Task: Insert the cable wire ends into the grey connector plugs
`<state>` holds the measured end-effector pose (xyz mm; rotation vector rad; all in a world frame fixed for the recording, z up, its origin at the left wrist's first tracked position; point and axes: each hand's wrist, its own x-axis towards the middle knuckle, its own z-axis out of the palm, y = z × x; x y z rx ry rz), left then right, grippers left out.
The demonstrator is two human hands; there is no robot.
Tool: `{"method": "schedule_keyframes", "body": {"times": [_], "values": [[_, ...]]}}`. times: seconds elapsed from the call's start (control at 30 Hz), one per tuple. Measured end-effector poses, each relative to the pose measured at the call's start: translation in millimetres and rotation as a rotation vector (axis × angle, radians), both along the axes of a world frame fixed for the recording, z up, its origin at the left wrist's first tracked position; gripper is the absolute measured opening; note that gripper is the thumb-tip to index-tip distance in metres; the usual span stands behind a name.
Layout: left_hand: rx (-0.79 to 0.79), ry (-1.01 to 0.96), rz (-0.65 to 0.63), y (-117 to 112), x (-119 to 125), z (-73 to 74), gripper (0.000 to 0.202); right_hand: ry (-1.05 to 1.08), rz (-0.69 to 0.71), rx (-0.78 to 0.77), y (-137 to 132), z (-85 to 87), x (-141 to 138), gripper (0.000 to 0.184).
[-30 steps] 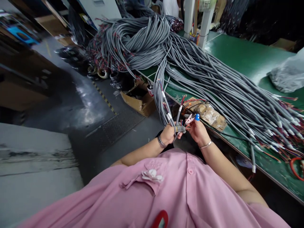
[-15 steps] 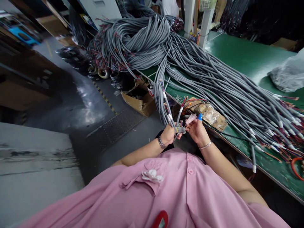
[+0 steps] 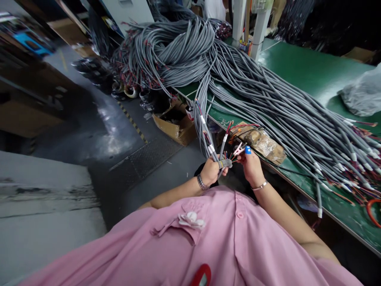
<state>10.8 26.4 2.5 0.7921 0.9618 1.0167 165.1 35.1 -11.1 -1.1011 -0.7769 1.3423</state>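
Note:
My left hand (image 3: 210, 171) is closed round the ends of a few grey cables (image 3: 205, 135) that rise from it and run back into the big heap. One grey cable end (image 3: 225, 163) lies across its fingers, with thin coloured wires fanning out of it. My right hand (image 3: 251, 167) is right beside it, fingers pinched on those coloured wire tips (image 3: 238, 151). A blue cap covers one right fingertip (image 3: 247, 149). Both wrists wear bracelets.
A large heap of grey cables (image 3: 253, 91) covers the green workbench (image 3: 300, 67). A brown wrapped bundle (image 3: 262, 142) lies at the bench edge. An open cardboard box (image 3: 174, 123) sits on the floor. A plastic bag (image 3: 361, 95) lies far right.
My hands stay together at the cable end; the right fingers shifted slightly on the coloured wires. The view moved a little.

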Motion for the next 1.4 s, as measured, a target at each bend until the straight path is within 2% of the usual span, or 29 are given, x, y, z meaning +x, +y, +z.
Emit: {"method": "schedule_keyframes", "body": {"times": [0.07,0.1,0.27,0.47,0.67,0.8,0.93,1.0,1.13,1.27,1.4], "values": [[-0.001,0.013,-0.011,1.2,0.5,0.5,0.031,-0.103,-0.051,0.047,0.2,-3.4,0.3,0.045],[-0.003,0.024,-0.016,1.6,0.8,0.4,0.031,-0.091,-0.042,0.046,1.1,-4.7,0.5,0.046],[-0.006,0.053,-0.019,3.4,2.6,-0.9,0.032,0.228,0.095,-0.055,11.1,-7.5,-0.7,0.044],[-0.015,0.085,-0.044,5.4,5.6,-3.6,0.031,0.335,0.051,-0.056,15.9,-8.2,-4.7,0.042],[-0.008,0.069,-0.016,0.7,3.3,-5.1,0.03,0.451,0.07,-0.15,10.1,-3.5,-1.6,0.044],[-0.006,0.016,0.032,-5.4,-1.1,-4.6,0.029,0.463,0.135,-0.151,6.4,1.0,0.9,0.045],[0.016,-0.025,0.079,-7.1,-0.3,-1.3,0.027,0.419,0.103,-0.117,4.2,4.4,0.3,0.036],[0.021,-0.04,0.089,-5.9,2.0,1.3,0.027,0.414,0.101,-0.117,3.8,4.7,-0.3,0.037],[0.02,-0.053,0.1,-2.2,6.6,3.9,0.029,0.454,0.104,-0.138,5.0,1.9,-1.8,0.037],[0.022,-0.035,0.112,1.0,9.1,1.8,0.029,0.498,0.059,-0.151,7.3,-2.0,-4.6,0.028],[0.014,0.005,0.086,1.3,9.9,-0.5,0.03,0.502,0.066,-0.145,7.5,-3.8,-5.6,0.029]]}}
